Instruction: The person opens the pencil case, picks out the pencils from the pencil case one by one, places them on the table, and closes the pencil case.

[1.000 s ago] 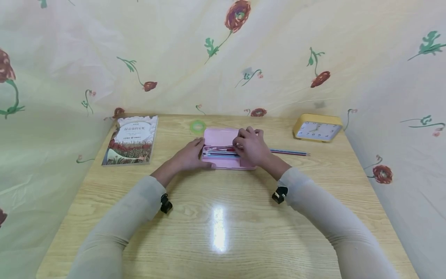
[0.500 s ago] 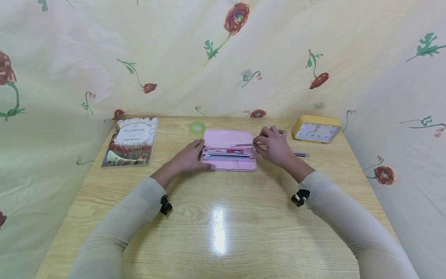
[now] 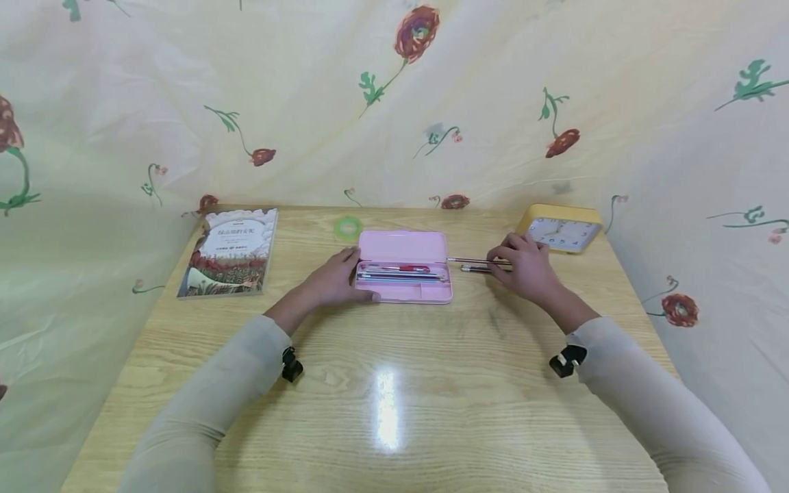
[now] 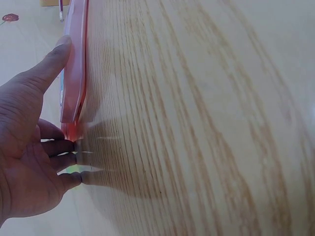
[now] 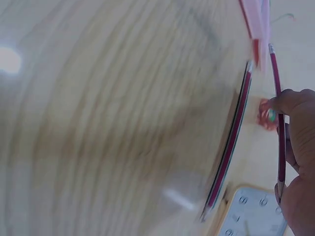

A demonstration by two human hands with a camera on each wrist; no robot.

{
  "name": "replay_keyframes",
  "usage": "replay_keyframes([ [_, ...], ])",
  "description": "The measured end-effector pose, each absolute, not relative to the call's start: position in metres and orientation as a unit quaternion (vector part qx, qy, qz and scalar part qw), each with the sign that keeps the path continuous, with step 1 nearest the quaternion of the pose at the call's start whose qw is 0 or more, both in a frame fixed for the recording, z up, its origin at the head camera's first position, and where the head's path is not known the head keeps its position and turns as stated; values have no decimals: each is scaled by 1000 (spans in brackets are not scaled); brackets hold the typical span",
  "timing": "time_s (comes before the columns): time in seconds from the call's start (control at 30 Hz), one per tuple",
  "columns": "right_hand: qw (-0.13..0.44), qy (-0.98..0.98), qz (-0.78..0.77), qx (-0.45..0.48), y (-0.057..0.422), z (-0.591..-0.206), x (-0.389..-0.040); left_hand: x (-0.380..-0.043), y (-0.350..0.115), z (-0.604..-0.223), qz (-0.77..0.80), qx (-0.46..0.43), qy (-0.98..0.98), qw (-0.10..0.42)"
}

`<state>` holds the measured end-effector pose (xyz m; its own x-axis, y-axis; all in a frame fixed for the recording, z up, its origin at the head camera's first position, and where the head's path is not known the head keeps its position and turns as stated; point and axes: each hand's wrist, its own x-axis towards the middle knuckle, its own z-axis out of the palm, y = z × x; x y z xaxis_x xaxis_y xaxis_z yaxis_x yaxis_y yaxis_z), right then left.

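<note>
A pink pencil case lies with its lid raised at the middle of the table, several pens and pencils in its long compartment. My left hand holds the case's left end; in the left wrist view the thumb lies along its front wall and the fingers bend behind its end. To the right of the case, my right hand pinches a dark red pencil between thumb and fingers. A second striped pencil lies on the table beside that hand, partly covered by it in the head view.
A yellow alarm clock stands at the back right, just behind my right hand. At the back left lies a book. A green roll of tape sits behind the case. Flowered cloth hangs along the table's back edge.
The right hand has lifted the dark red pencil out of the case and carried it right, over the table beside the second pencil. The left hand has stayed at the case.
</note>
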<state>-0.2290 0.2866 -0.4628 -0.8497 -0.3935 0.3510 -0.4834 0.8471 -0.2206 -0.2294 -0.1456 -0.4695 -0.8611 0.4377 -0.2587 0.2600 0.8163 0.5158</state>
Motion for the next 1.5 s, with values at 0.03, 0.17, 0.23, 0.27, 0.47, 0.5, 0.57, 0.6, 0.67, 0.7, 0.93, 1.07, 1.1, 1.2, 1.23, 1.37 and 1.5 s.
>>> replay_keyframes([
  [0.03,145,-950,154,229,290,-463,-228,-229,-146,-469,240,187,934,186],
  [0.17,123,-957,153,212,300,-464,-224,-229,-145,-468,243,187,934,185],
  [0.23,109,-961,152,205,305,-465,-223,-229,-145,-468,244,186,934,185],
  [0.27,103,-962,153,201,307,-465,-222,-229,-145,-468,244,186,934,185],
  [0.47,96,-962,154,203,315,-465,-218,-228,-145,-466,239,184,935,185],
  [0.5,98,-962,154,205,316,-466,-217,-228,-145,-466,239,183,936,184],
  [0.57,99,-962,151,205,319,-467,-217,-228,-145,-465,237,183,936,184],
  [0.6,99,-962,150,206,320,-468,-217,-228,-145,-465,237,182,936,185],
  [0.67,99,-962,149,205,323,-471,-216,-228,-145,-466,237,183,936,185],
  [0.7,97,-963,150,204,323,-471,-216,-228,-145,-466,237,183,936,185],
  [0.93,74,-968,144,190,323,-471,-214,-230,-145,-469,237,186,935,187],
  [1.07,64,-971,140,184,323,-472,-214,-230,-145,-470,239,185,935,187],
  [1.1,63,-971,139,183,322,-473,-214,-231,-145,-470,239,185,935,187],
  [1.2,66,-972,136,183,322,-476,-215,-231,-145,-471,239,185,935,186],
  [1.23,68,-971,135,183,322,-477,-215,-231,-145,-471,240,184,935,186],
  [1.37,75,-971,134,182,322,-480,-217,-230,-145,-470,241,184,935,186],
  [1.5,81,-970,136,183,322,-481,-217,-230,-145,-469,242,183,935,187],
])
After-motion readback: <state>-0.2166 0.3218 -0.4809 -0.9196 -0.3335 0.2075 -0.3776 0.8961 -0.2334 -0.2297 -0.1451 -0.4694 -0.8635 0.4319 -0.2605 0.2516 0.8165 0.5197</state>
